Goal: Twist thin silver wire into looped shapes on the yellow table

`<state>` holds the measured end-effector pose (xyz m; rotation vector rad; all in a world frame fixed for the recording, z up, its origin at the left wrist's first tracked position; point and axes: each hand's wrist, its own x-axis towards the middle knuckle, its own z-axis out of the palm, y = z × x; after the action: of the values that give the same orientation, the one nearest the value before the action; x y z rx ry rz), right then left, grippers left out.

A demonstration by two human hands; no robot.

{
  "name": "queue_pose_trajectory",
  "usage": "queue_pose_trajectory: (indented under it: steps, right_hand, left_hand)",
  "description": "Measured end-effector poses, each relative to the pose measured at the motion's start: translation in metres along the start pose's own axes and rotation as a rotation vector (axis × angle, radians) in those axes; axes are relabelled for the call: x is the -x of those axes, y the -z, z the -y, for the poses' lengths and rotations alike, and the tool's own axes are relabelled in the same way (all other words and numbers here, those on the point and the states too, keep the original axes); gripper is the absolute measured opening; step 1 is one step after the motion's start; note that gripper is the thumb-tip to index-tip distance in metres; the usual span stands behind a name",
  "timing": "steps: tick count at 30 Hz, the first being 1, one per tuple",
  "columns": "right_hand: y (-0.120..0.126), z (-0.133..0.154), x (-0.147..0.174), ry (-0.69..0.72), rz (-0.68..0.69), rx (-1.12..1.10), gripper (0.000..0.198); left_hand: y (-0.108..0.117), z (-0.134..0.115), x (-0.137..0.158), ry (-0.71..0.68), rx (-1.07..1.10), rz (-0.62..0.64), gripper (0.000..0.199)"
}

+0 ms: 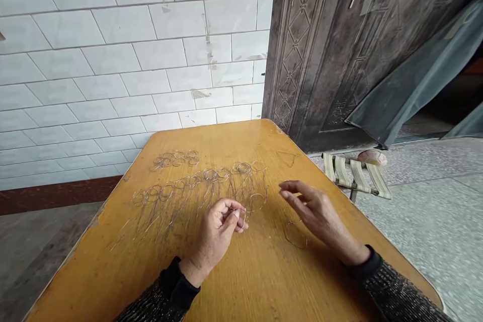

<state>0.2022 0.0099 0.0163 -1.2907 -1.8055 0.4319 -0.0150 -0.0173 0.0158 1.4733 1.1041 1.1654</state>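
Note:
Near the middle of the table, my left hand (223, 229) is closed in a pinch on a thin wire (243, 220), which bends in a small curve past the fingertips. My right hand (315, 209) hovers palm-down to the right, its thumb and fingers slightly apart, with nothing clearly visible between them. Below it on the tabletop lies a loose wire loop (295, 235). Beyond my left hand stretches a row of looped wires (209, 175) with long tails towards me. One more wire ring (257, 202) lies just past the left fingertips.
The yellow wooden table (211, 143) stands by a white tiled wall (113, 50). Farther back are small wire coils (175, 158), and a bent wire (287, 157) lies near the right edge. A webbed folding stool (354, 176) stands right, before a dark carved door (320, 60).

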Motion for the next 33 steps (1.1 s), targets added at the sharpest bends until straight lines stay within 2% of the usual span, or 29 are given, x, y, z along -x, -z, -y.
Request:
queue_pose_trajectory:
  steps: [4,9,12,15,19,23,29,31,33]
  right_hand:
    - [-0.017,0.014,0.016,0.033,0.202,-0.195,0.031]
    - [-0.012,0.017,0.032,0.057,0.347,-0.149,0.02]
    - [-0.003,0.018,0.032,0.062,0.344,-0.138,0.023]
    - [-0.001,0.02,0.029,0.044,0.277,-0.142,0.026]
    - [-0.005,0.028,0.026,0.033,0.215,-0.164,0.029]
    - [-0.009,0.039,0.022,0.055,0.233,-0.118,0.031]
    - [-0.015,0.051,0.005,0.16,0.233,0.102,0.023]
    - [-0.02,0.052,-0.001,0.149,0.248,0.032,0.024]
    - [-0.026,0.05,-0.005,0.073,0.281,-0.116,0.023]
  left_hand:
    - [-0.002,0.0,0.001,0.045,0.007,0.047,0.012]
    - [-0.007,0.001,0.005,0.098,0.021,0.161,0.012]
    - [-0.008,-0.001,0.007,0.166,0.111,0.211,0.015]
    - [-0.006,-0.006,0.007,0.246,0.226,0.26,0.022]
    - [-0.005,-0.011,0.008,0.251,0.298,0.31,0.029]
    - [-0.006,-0.008,0.006,0.208,0.253,0.218,0.023]
    - [-0.001,-0.001,-0.003,0.082,0.131,0.042,0.014]
    - [0.002,0.001,-0.005,0.051,0.107,-0.023,0.014]
    - [0.005,0.004,-0.007,0.027,0.094,-0.062,0.014]
